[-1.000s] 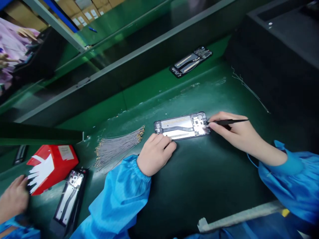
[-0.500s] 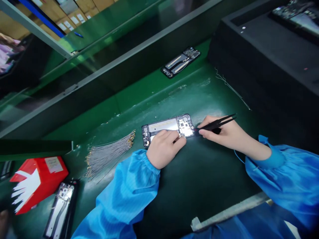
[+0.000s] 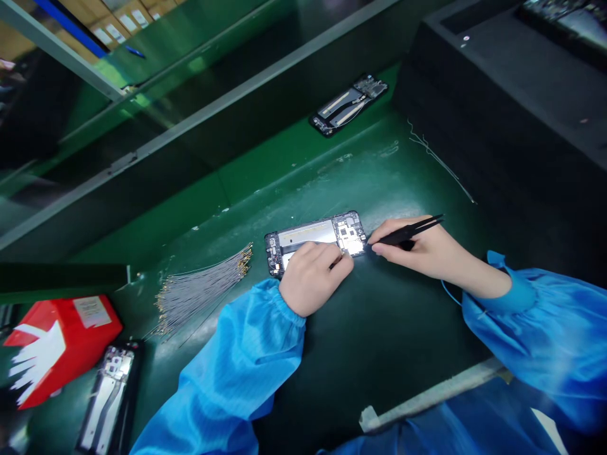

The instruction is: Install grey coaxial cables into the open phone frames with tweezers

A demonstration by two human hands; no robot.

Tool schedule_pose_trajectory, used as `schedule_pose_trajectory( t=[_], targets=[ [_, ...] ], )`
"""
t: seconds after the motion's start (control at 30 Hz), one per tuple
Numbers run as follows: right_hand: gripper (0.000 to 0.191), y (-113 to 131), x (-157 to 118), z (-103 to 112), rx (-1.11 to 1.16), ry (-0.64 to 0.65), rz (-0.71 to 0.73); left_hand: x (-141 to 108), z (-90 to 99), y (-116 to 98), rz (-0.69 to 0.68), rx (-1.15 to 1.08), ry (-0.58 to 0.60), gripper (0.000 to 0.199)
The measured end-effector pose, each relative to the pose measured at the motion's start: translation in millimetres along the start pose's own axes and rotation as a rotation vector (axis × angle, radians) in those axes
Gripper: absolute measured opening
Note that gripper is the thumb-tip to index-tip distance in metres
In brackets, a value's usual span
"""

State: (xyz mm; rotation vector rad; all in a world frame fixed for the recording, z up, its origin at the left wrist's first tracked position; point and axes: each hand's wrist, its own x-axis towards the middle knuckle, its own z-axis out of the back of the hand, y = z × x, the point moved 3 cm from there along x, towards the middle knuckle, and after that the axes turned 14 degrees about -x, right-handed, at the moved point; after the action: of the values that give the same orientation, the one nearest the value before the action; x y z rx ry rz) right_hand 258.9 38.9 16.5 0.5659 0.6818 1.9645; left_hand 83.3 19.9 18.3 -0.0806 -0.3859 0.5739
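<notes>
An opened phone (image 3: 308,232) with its circuit board bare lies flat on the green bench in the middle of the head view. Over its near edge sits my left hand (image 3: 313,278), fingers curled and gripping the phone; the fingertips are partly hidden. My right hand (image 3: 408,248) is closed in a pinch on black tweezers (image 3: 403,234), just off the phone's right end. The tweezers' tips are at the lower right corner of the board. To the left, a bundle of thin grey cables (image 3: 203,291) with gold ends is spread on the bench.
Another opened phone (image 3: 348,106) lies by the back ledge, and more phones (image 3: 107,398) are at lower left beside a red box (image 3: 78,347) with white paper strips. Loose wires (image 3: 443,164) lie near the large black block (image 3: 502,95) at right.
The view has shifted slightly, so most things sit a little further left and higher. My right hand with the tweezers is slightly closer to the phone's corner; my left hand stays on the phone.
</notes>
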Motion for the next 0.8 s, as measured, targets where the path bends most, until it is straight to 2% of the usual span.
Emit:
schedule_pose_trajectory(
  t=[0.47, 0.63, 0.8],
  targets=[
    [0.008, 4.0, 0.4, 1.3, -0.012, 0.002, 0.031, 0.4, -0.4, -0.1, 0.006, 0.017, 0.018, 0.013],
    [0.008, 9.1, -1.5, 0.3, -0.068, -0.002, 0.108, 1.3, 0.6, -0.1, 0.006, 0.014, 0.033, 0.016],
    [0.011, 15.4, -3.3, -2.6, -0.15, -0.017, 0.259, 2.0, 1.8, 0.4, 0.017, 0.008, 0.03, 0.018]
  ],
)
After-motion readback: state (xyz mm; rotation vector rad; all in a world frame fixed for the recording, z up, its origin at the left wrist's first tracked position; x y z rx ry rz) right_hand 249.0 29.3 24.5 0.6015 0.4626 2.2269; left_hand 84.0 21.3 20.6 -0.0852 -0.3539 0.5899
